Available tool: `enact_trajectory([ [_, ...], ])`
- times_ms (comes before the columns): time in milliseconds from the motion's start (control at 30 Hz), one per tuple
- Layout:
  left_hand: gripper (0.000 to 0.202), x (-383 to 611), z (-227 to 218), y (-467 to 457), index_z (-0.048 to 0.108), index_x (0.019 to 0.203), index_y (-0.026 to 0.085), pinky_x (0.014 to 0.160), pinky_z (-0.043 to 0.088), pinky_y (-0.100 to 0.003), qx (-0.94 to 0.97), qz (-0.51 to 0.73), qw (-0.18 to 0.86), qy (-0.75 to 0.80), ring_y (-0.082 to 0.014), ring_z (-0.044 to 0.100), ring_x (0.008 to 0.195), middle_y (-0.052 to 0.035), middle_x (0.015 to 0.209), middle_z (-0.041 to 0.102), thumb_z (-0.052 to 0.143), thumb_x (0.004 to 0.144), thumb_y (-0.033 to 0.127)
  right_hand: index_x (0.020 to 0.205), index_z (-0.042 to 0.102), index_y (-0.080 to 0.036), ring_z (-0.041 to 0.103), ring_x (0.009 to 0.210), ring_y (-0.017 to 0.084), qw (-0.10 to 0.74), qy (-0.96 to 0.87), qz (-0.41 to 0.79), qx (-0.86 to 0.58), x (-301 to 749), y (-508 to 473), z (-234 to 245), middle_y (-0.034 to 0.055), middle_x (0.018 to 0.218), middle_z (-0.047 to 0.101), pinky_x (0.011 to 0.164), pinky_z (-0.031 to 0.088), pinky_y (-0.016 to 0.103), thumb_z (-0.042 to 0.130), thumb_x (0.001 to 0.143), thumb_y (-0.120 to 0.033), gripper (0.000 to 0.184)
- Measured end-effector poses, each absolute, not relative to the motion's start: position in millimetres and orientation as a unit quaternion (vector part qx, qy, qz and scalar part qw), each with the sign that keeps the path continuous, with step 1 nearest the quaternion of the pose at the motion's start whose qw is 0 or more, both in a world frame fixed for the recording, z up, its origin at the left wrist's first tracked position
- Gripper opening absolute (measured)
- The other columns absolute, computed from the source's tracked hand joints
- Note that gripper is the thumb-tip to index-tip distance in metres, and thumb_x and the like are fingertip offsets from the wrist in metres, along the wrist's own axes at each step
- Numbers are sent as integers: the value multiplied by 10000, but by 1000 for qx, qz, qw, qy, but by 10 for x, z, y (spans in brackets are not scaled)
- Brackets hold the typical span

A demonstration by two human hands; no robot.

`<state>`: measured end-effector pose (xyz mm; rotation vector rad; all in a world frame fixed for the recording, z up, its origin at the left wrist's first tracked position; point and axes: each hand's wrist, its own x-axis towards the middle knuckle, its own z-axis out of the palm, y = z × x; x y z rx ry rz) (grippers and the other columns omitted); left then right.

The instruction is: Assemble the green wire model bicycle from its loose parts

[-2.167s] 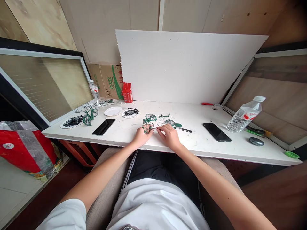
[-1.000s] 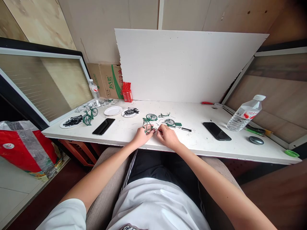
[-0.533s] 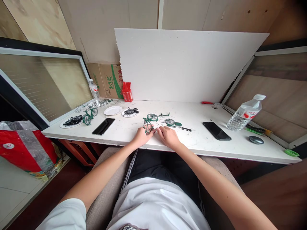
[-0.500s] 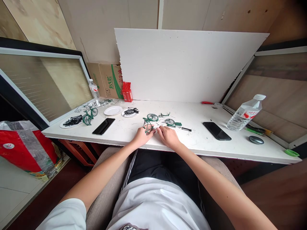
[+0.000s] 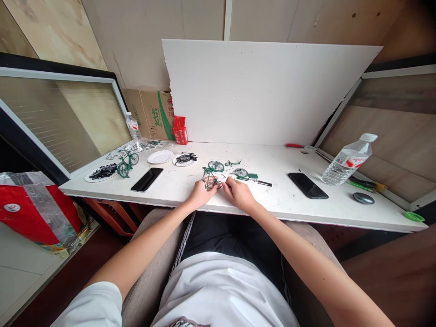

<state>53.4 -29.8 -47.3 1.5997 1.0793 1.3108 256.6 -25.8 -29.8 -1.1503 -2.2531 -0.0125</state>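
Observation:
A small green model bicycle [image 5: 211, 173], only partly built, stands near the front edge of the white table [image 5: 279, 200]. My left hand [image 5: 200, 193] grips its lower frame with curled fingers. My right hand [image 5: 239, 192] is closed in a pinch at the bicycle's right side; what it pinches is too small to make out. A loose green wheel [image 5: 241, 172], a green handlebar piece [image 5: 233, 163] and a small screwdriver [image 5: 260, 182] lie just behind my right hand.
A finished green bicycle [image 5: 127, 163], paper plates [image 5: 160, 157] with dark parts and a black phone [image 5: 147, 179] lie to the left. Another phone [image 5: 308, 185], a water bottle [image 5: 347, 161] and a dark round object [image 5: 364, 198] are on the right. A white board [image 5: 265, 91] leans behind.
My right hand has moved left from the table up to the bicycle and closed its fingers there. My left hand has kept its hold on the frame.

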Motion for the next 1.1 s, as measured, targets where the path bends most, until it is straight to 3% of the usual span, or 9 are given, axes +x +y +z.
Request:
enact_trajectory([
  [267, 387, 533, -475, -299, 692, 1237, 121, 988, 611, -403, 639, 511, 388, 424, -261, 786, 1058, -181, 1167, 798, 776, 881, 245, 932, 573, -225, 610, 634, 202, 292, -846, -13, -445, 2547, -280, -274, 46, 740, 688, 596, 312, 292, 407, 1111, -381, 290],
  [467, 394, 523, -488, -286, 706, 1225, 133, 950, 615, -379, 646, 514, 367, 428, -254, 776, 1049, -169, 1190, 791, 788, 865, 269, 1126, 534, -220, 657, 657, 222, 316, -844, 31, -432, 2550, -302, -266, 22, 747, 717, 614, 360, 287, 464, 1097, -445, 238],
  [633, 366, 532, -476, -292, 700, 1221, 125, 932, 618, -375, 644, 513, 371, 429, -252, 780, 1036, -176, 1180, 795, 761, 884, 251, 1034, 513, -232, 677, 692, 212, 310, -854, 23, -417, 2554, -286, -291, 60, 878, 756, 609, 368, 287, 445, 1110, -412, 207],
  [1100, 382, 537, -470, -313, 710, 1208, 134, 1013, 597, -403, 646, 517, 371, 423, -252, 783, 1039, -163, 1166, 799, 804, 862, 266, 970, 525, -224, 647, 664, 212, 281, -849, -32, -447, 2543, -235, -335, 56, 789, 718, 595, 311, 293, 418, 1129, -415, 270],
])
